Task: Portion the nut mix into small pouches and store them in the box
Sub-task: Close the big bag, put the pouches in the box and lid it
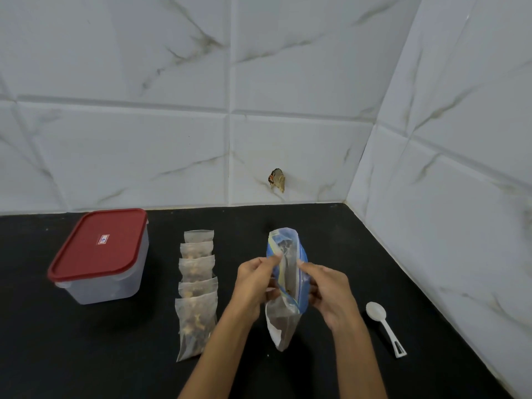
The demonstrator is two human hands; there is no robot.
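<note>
A large clear zip bag (283,321) with a blue and yellow seal strip holds nut mix and stands upright on the black counter. My left hand (253,283) pinches the left side of its mouth and my right hand (328,292) pinches the right side, holding the mouth apart. Several small filled pouches (197,292) lie in an overlapping row to the left of my hands. Farther left stands a clear plastic box (115,286) with its red lid (99,246) on.
A white plastic spoon (384,326) lies on the counter (86,355) right of the bag. White marbled tile walls meet in a corner at the back right. A small brown scrap (277,180) sticks on the back wall.
</note>
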